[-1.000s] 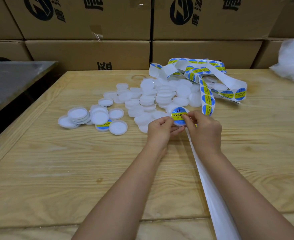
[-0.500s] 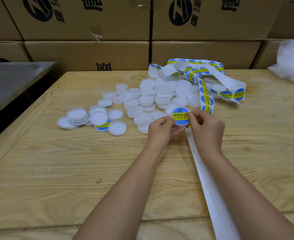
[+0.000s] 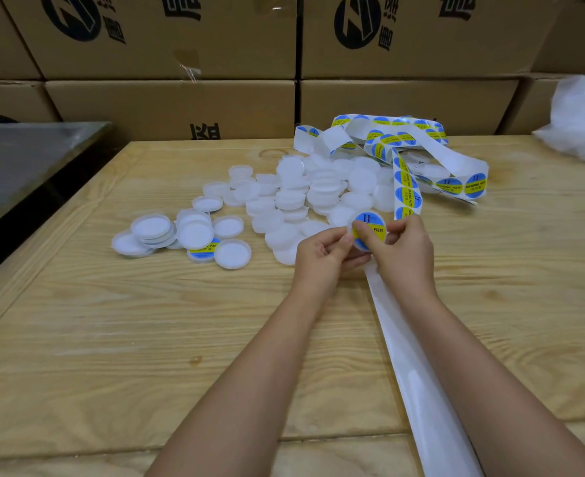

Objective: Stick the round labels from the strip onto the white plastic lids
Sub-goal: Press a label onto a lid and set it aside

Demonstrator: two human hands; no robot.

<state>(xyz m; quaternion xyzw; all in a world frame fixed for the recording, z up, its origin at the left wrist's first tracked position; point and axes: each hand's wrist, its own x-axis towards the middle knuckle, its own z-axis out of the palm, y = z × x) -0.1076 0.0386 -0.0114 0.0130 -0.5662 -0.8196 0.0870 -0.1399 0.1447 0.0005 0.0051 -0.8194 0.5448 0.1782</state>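
Both my hands hold one white lid that carries a round blue-and-yellow label, just above the table. My left hand pinches its left edge. My right hand grips its right side, thumb pressing across the label face. The label strip curls from my right hand up to a tangled heap at the back. Its bare backing trails toward me between my forearms. A heap of plain white lids lies behind my hands. A smaller group of lids sits to the left, with one labelled lid among them.
The wooden table carries everything. Stacked cardboard boxes wall off the back. A steel surface lies beyond the left edge. A clear plastic bag sits at the far right.
The lid has turned slightly in my hands and my right thumb has slid across the label, from its right edge toward the middle. Everything else stays where it was.
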